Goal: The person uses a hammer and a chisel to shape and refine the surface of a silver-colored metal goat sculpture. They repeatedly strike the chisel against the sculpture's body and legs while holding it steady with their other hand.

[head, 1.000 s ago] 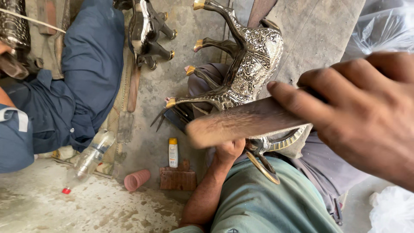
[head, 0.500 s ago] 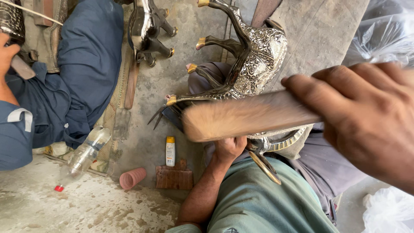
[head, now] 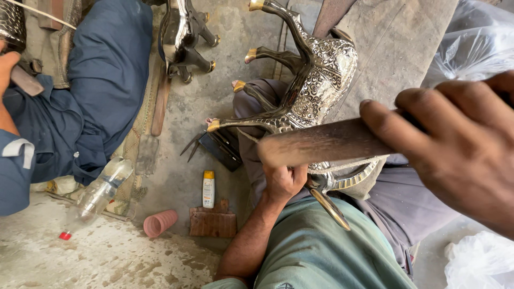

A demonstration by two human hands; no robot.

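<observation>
My right hand (head: 460,150) is shut on a thick wooden stick (head: 321,143), held level across the middle of the view. Its blunt end points left, just above my left hand (head: 284,182). My left hand grips the lower part of an engraved silver metal animal figure (head: 324,75). The figure lies on my lap with its legs up, and its hooves are gold-tipped. One curved, gold-edged piece of the figure (head: 332,208) sticks out below my left hand. The stick crosses in front of the figure's body and hides part of it.
Another person in blue clothes (head: 91,101) sits at the left beside a second metal figure (head: 179,32). On the concrete floor lie a plastic bottle (head: 99,192), a small yellow-capped bottle (head: 208,188), a pink cup (head: 159,222), a brown block (head: 213,222) and a dark tool (head: 219,145). Clear plastic bags (head: 471,48) sit at the right.
My right hand and the stick have shifted to the right, so the stick's end now sits over my left hand. My left hand keeps its grip on the figure.
</observation>
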